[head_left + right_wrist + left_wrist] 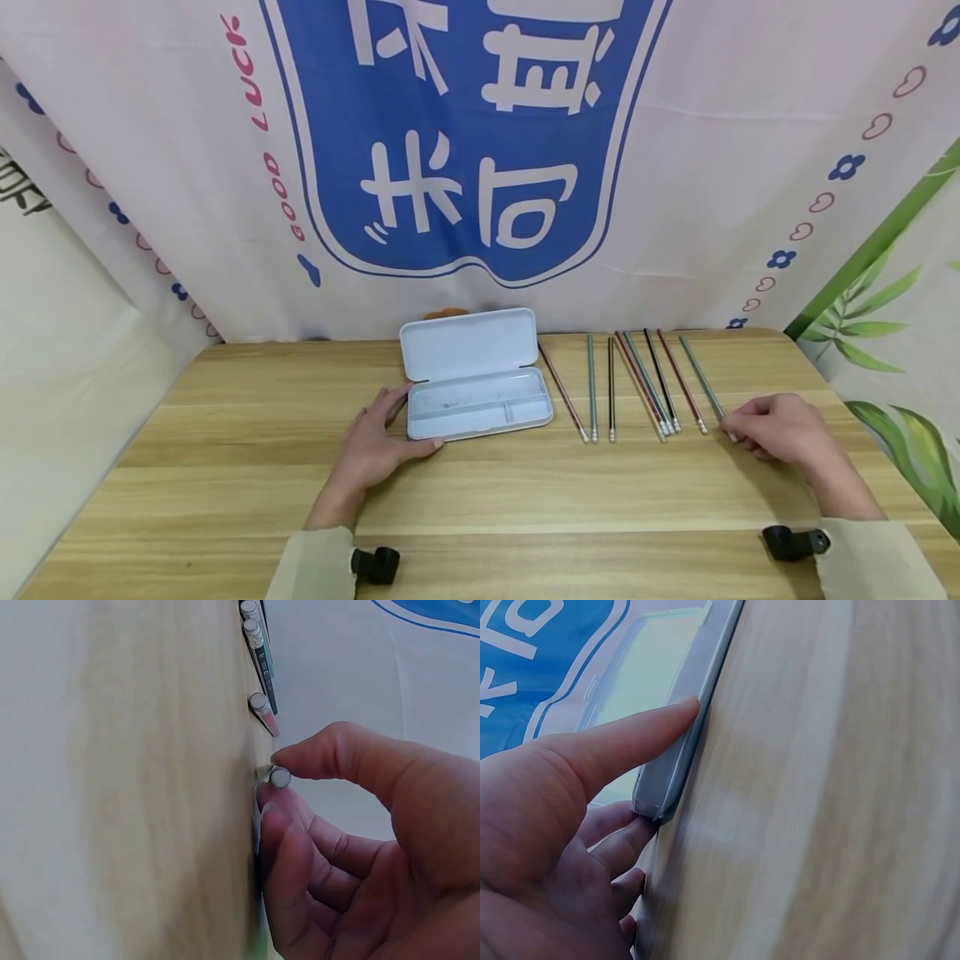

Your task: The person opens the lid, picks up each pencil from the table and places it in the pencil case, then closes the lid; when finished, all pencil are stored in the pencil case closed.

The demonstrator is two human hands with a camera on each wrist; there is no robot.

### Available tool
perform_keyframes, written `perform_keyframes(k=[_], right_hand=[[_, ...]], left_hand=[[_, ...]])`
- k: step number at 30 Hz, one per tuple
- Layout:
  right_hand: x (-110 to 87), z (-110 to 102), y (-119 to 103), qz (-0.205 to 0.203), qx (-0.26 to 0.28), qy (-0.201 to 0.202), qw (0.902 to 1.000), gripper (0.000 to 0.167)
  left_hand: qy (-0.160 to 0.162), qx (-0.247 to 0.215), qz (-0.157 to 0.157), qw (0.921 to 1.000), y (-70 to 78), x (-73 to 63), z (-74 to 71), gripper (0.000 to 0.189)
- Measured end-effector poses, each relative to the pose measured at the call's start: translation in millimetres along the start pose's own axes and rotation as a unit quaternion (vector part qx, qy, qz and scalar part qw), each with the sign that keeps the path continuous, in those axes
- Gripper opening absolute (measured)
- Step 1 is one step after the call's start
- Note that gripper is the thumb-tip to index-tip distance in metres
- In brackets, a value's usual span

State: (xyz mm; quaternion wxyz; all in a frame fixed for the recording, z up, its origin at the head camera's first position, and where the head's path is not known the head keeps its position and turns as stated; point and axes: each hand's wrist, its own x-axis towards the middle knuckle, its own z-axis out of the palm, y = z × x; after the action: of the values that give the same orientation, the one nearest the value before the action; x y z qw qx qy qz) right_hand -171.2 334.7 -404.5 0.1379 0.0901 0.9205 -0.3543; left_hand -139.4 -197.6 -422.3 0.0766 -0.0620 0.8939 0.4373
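Note:
A pale blue pencil case (468,346) lies on the table with its lid raised, its divided tray in view. My left hand (371,450) holds the left end of the case, the thumb against the front wall and the fingers around the side. To the right, my right hand (780,429) pinches the eraser end of a blue-green pencil (701,377) between thumb and fingers. That pencil is the rightmost one and points toward the back edge. In the right wrist view its white eraser (280,778) shows beside the thumb tip.
Several other pencils lie between the case and the right hand, erasers toward me: a red pencil (681,379) is nearest that hand, a dark red pencil (562,390) nearest the case. A printed cloth (697,208) hangs behind the wooden table (540,500). Something brown (446,313) peeks over the lid.

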Motion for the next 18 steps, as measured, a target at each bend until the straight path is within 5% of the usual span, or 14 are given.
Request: perform_keyframes(k=[18], right_hand=[[1.2,-8.5,12.9,-0.018,0.093,-0.019,0.9954,0.042]], left_hand=[[-0.003,0.005,0.004,1.0,-0.1,0.6,0.1,0.104]])
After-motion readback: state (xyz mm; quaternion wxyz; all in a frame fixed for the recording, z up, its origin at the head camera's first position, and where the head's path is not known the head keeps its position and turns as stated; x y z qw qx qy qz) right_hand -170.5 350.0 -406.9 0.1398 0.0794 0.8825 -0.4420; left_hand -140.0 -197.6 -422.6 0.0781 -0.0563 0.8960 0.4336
